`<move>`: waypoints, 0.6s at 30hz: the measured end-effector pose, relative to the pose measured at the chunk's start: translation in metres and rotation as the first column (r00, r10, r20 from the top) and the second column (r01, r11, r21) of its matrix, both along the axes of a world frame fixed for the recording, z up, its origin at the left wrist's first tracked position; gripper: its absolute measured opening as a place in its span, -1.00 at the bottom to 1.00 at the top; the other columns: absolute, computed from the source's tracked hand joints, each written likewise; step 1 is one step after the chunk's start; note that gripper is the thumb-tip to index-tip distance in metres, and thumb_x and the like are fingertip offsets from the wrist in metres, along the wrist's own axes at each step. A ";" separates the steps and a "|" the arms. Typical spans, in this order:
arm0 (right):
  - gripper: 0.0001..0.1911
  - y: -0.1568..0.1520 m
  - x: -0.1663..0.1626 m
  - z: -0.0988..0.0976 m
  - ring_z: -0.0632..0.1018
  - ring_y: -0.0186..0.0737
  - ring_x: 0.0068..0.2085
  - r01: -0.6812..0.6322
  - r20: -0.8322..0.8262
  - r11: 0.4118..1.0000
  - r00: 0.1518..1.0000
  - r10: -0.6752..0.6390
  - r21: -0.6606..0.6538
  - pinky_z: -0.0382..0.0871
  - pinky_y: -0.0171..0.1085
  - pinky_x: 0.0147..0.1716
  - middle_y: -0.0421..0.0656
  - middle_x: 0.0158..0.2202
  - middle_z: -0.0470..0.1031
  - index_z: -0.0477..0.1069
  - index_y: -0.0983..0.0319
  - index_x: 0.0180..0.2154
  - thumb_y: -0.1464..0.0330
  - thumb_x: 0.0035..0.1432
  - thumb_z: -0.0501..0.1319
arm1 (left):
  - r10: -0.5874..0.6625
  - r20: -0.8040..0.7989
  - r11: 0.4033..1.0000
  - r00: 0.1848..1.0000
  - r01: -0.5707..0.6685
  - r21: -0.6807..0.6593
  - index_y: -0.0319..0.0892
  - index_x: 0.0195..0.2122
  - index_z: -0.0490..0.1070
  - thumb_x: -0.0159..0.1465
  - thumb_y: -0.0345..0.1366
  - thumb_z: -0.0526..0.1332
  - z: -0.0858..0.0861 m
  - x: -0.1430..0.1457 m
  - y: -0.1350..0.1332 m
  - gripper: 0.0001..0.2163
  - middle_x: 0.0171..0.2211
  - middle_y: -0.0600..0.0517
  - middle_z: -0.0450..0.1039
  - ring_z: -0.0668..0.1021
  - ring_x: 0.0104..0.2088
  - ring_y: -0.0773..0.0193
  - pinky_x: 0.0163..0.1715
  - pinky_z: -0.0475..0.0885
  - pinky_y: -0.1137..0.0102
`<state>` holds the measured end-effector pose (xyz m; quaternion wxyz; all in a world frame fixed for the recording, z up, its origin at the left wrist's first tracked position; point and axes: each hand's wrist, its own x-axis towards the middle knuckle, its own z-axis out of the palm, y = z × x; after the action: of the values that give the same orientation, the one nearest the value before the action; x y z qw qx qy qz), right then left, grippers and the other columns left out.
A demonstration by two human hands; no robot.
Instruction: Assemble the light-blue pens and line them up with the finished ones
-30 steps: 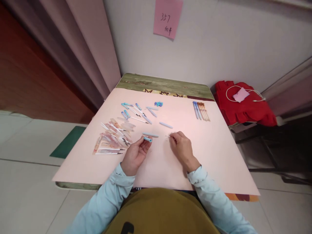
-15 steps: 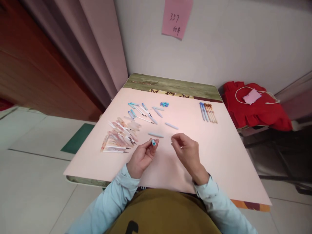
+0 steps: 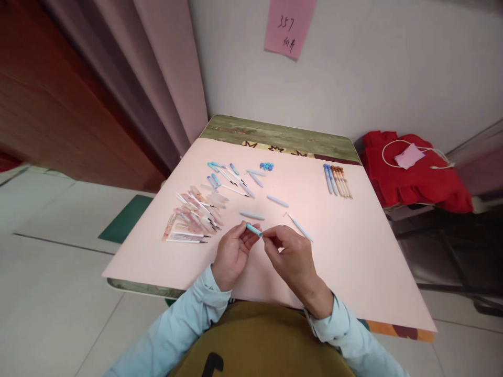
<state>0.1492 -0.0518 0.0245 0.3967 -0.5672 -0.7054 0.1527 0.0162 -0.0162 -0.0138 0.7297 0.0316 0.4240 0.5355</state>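
Observation:
My left hand (image 3: 232, 255) is closed around a short light-blue pen barrel (image 3: 253, 229), its open end turned to the right. At that end, my right hand (image 3: 291, 259) pinches its thumb and forefinger together; what sits between the fingertips is too small to make out. Just beyond my right hand lies a slim pale-blue pen part (image 3: 301, 226) with a thin white end. A grey-blue pen barrel (image 3: 251, 215) rests above my left hand, and another barrel (image 3: 277, 201) is farther back.
Pinkish pen barrels and white refills (image 3: 194, 217) are heaped at the left. Behind them lie blue pen parts (image 3: 214, 180) and small blue pieces (image 3: 267, 166). Several blue and brown-topped pens (image 3: 337, 180) stand in a row at right. A red cloth (image 3: 412, 178) is beside the table.
My right hand has moved left to the barrel's open end, uncovering the slim pale-blue pen part. The barrel in my left hand has turned from facing me to pointing right.

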 end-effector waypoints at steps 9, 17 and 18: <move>-0.93 -0.002 -0.006 -0.001 0.55 -0.33 -0.42 -0.016 -0.054 0.996 0.998 0.012 -0.084 0.40 -0.39 -0.40 -0.22 -0.42 0.55 0.45 0.19 -0.32 0.44 0.15 0.20 | -0.014 0.017 0.999 1.000 0.013 0.030 -0.31 -0.42 0.42 0.31 -0.45 0.12 -0.005 0.003 -0.004 -0.82 -0.45 -0.09 0.57 0.61 -0.44 0.31 -0.39 0.55 0.46; -0.84 0.019 0.039 -0.014 0.56 -0.27 -0.44 0.203 -0.190 0.959 0.952 -0.241 -0.200 0.41 -0.32 -0.39 -0.21 -0.45 0.53 0.48 0.19 -0.28 0.26 0.22 0.18 | 0.109 0.129 0.962 0.986 -0.072 -0.263 -0.35 -0.38 0.38 0.33 -0.55 0.05 0.010 -0.011 0.010 -0.82 -0.44 -0.14 0.55 0.60 -0.50 0.36 -0.48 0.55 0.56; -0.86 0.022 0.045 -0.020 0.55 -0.26 -0.43 0.241 -0.083 0.955 0.963 -0.258 -0.175 0.39 -0.30 -0.37 -0.20 -0.45 0.53 0.49 0.19 -0.33 0.28 0.19 0.20 | 0.121 0.134 0.958 0.984 -0.080 -0.274 -0.35 -0.37 0.38 0.33 -0.55 0.05 0.011 -0.013 0.012 -0.83 -0.44 -0.14 0.55 0.60 -0.50 0.36 -0.49 0.56 0.56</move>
<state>0.1945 -0.0293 0.0050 0.4017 -0.6734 -0.5914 0.1882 0.0036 -0.0041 -0.0029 0.7286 -0.1291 0.4378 0.5106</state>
